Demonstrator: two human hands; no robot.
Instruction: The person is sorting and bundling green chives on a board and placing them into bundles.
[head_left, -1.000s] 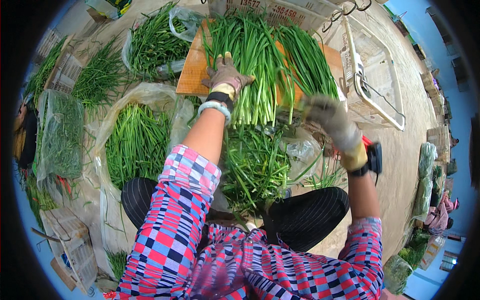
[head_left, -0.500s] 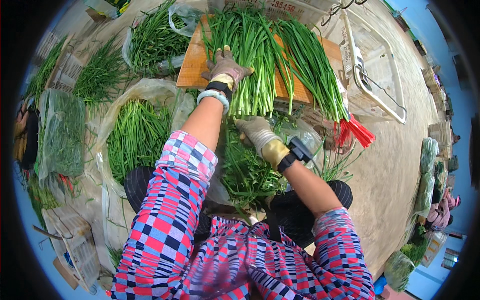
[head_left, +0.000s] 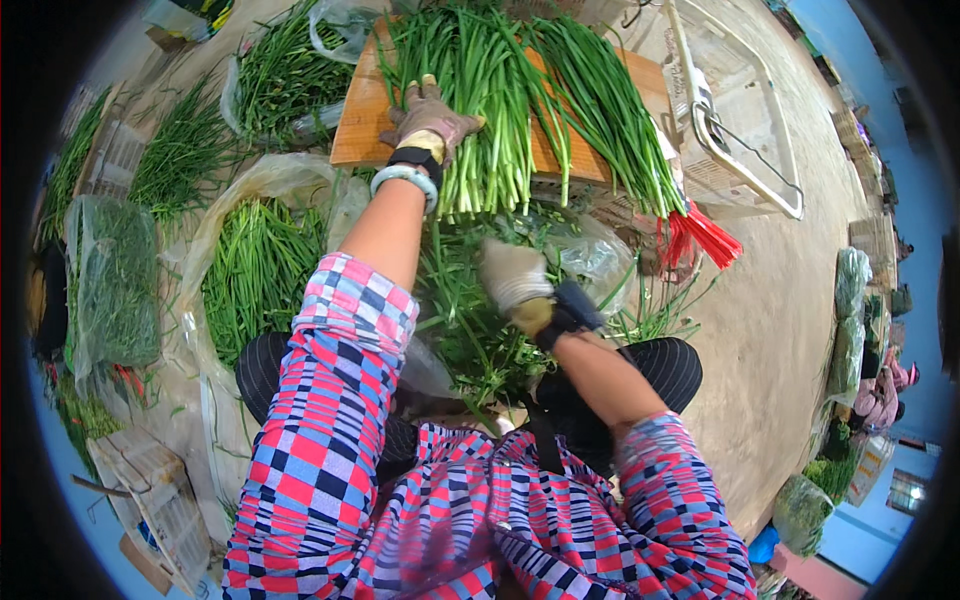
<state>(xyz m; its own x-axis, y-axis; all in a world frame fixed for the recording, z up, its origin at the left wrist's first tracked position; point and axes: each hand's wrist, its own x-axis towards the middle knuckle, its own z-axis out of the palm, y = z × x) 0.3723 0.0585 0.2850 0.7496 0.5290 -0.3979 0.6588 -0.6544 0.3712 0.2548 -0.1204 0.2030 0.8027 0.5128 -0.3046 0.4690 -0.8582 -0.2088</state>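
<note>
Hands: left hand, gloved, laid palm-down with fingers spread on the wooden board, pressing the side of a bundle of green onions that lies across the board, white ends toward the person. Right hand, gloved and blurred, just below the board's near edge over a heap of loose greens in a clear plastic bag; whether it grips anything cannot be told. Second bundle of green onions on the board's right part, red bands beside its lower end. Left of the board: an open plastic sack holding chives. Right of the board: a white wire-handled crate on the floor.
</note>
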